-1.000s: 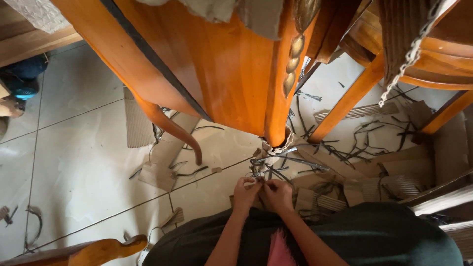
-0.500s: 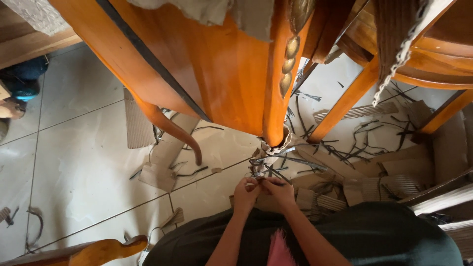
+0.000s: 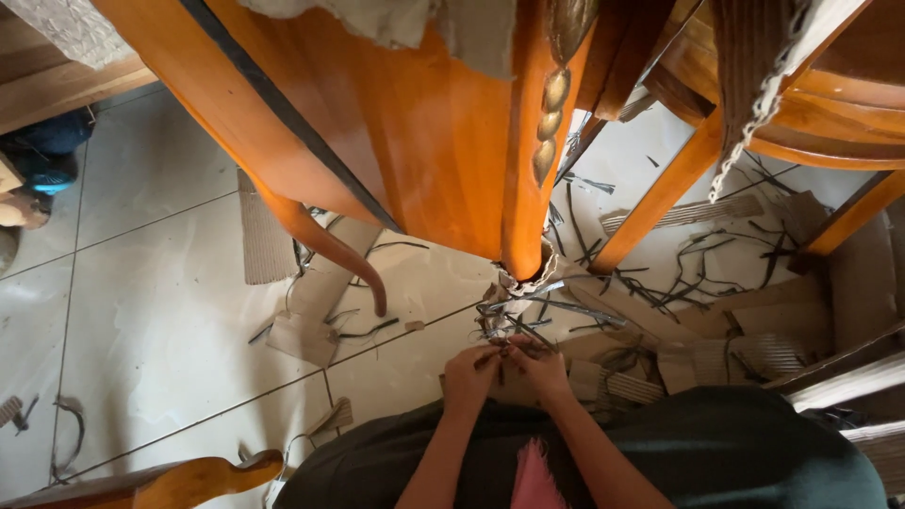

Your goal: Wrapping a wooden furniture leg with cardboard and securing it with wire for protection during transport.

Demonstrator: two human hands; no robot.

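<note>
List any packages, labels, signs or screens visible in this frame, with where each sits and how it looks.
No labels, signs or screens show; only packaging remains.
Corrugated cardboard scraps: brown, torn flat pieces on the tiled floor by the curved furniture leg.
Cardboard wrap: grey-brown, ragged, hanging on the orange wooden furniture at the top.
Dark strapping strips: thin, tangled at the base of the carved leg, where the left hand and right hand pinch them.

Pale tiled floor [image 3: 160, 311] carries everything: cardboard scraps [image 3: 304, 335] lie left of the grip, dark strap offcuts [image 3: 702, 259] and corrugated pieces [image 3: 754, 353] sit right of it.
</note>
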